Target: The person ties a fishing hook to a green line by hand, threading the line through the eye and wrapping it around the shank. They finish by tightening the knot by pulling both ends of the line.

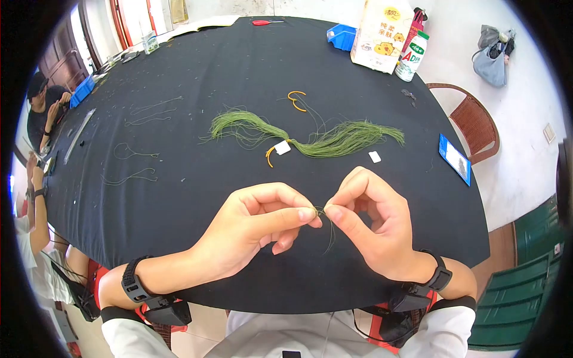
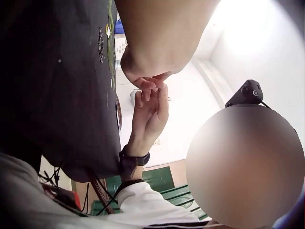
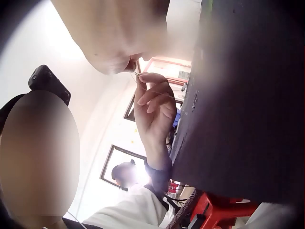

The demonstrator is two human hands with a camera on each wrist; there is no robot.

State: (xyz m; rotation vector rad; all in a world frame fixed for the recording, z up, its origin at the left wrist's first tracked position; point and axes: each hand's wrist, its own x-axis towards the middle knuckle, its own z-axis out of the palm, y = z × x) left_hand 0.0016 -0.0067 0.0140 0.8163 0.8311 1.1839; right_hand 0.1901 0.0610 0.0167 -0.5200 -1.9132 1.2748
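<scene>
Between thumb and fingertips, my left hand (image 1: 250,221) pinches a thin green thread (image 1: 332,234) over the near part of the black table. Just to its right, my right hand (image 1: 379,230) pinches the same thread, fingertips close to the left ones. A small loop shows between them, and a loose end hangs below. In the right wrist view the thread crosses in front of the left hand (image 3: 157,107). Beyond both hands lies a long bundle of green threads (image 1: 352,138), tied at its middle beside a white tag (image 1: 282,147).
Several separate thread pieces (image 1: 134,176) lie at left. Orange curved pieces (image 1: 298,101) and a white square (image 1: 374,157) surround the bundle. Farther back stand a tissue pack (image 1: 381,37), bottle (image 1: 412,58) and blue tray (image 1: 342,38). A blue packet (image 1: 455,160) lies right; people sit left.
</scene>
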